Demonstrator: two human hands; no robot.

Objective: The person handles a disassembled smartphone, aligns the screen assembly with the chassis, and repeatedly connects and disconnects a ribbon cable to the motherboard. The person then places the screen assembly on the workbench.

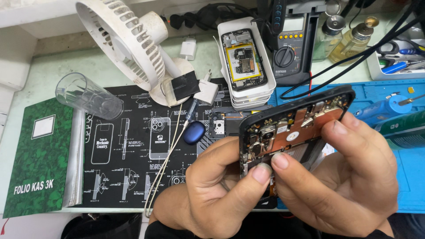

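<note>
Both hands grip an opened phone (294,128), a black rounded frame with its back off, showing coppery shielding and small metal parts. The left hand (212,190) clasps its lower edge, thumb pressed on the board; the right hand (349,177) closes round the right side, thumb beside it, perhaps pinching a small part. Beneath lies a black printed mat (133,150), a smooth blue oval case (194,132) on it.

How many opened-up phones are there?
2. One opened phone is held in the left hand and right hand. The other phone lies in a white tray behind, beside the fan. More may be hidden in the clutter.
</note>
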